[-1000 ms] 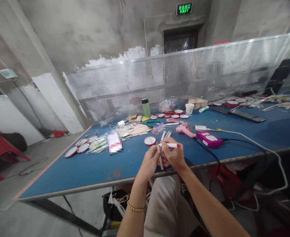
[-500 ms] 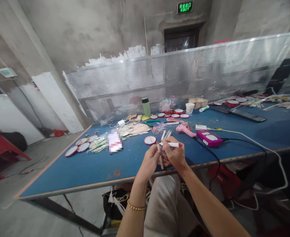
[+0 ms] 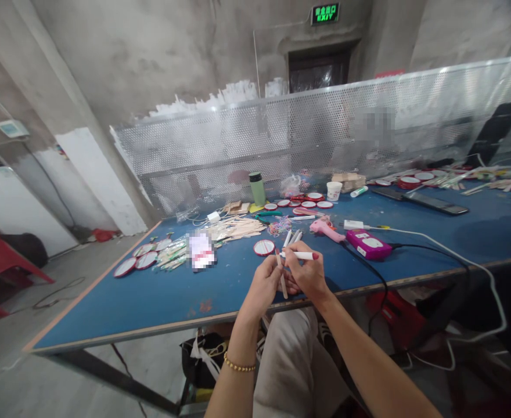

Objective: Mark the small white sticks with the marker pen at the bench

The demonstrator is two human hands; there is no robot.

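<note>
My left hand [image 3: 266,283] holds a flat wooden stick [image 3: 283,281] near the table's front edge. The stick's upper end looks reddish. My right hand [image 3: 306,271] is closed round a white marker [image 3: 301,255] with a red end, its other end close to the top of the stick. Just beyond my hands lies a round white disc with a red rim [image 3: 265,248]. More white markers [image 3: 296,237] rest behind my right hand.
The blue table [image 3: 159,302] bears wooden sticks [image 3: 242,228], a pink glue gun [image 3: 327,229], a magenta box [image 3: 369,244] with cables, a green bottle [image 3: 258,190], a paper cup [image 3: 334,191] and a phone [image 3: 436,203]. A perforated metal screen [image 3: 220,145] stands behind.
The marker and my right hand have shifted very slightly left. The hold of both hands looks the same.
</note>
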